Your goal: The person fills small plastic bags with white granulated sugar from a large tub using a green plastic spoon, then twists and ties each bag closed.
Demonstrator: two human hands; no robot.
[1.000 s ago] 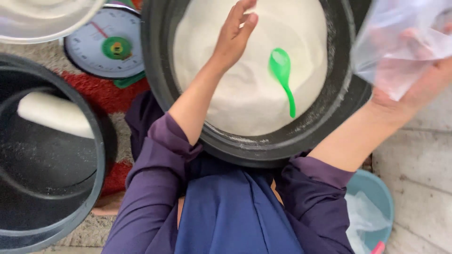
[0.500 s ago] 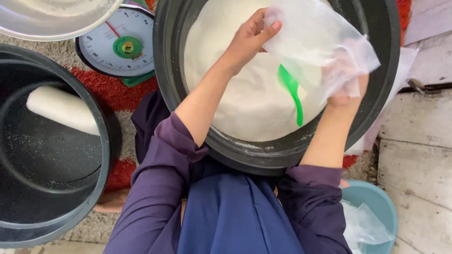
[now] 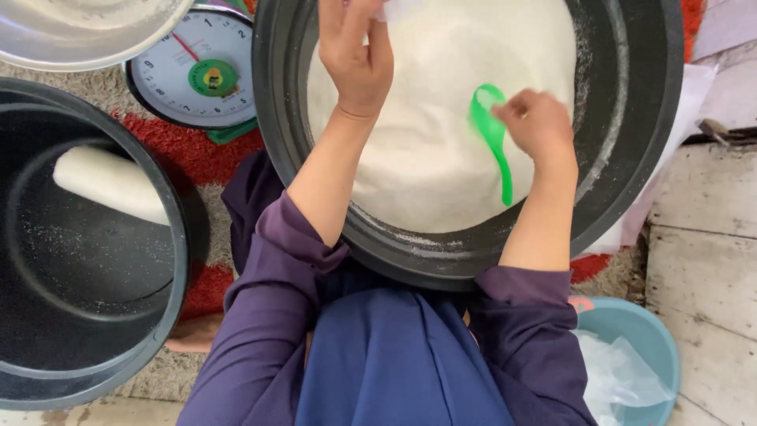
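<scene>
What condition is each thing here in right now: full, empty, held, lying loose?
Large black tub: heaped with white grain.
Green scoop: lying on the grain, right hand touching it.
Left hand: pinching clear plastic at the top edge.
Second black tub: nearly empty, one white packed roll inside.
Dial scale: unloaded.
Blue bowl: holds clear bags.

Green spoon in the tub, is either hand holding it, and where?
The right hand touches the green spoon at its bowl end; a firm grip cannot be told. Its handle lies free.

The single head camera looks steeply down, close over the black tub [image 3: 631, 205] and lap.
</scene>
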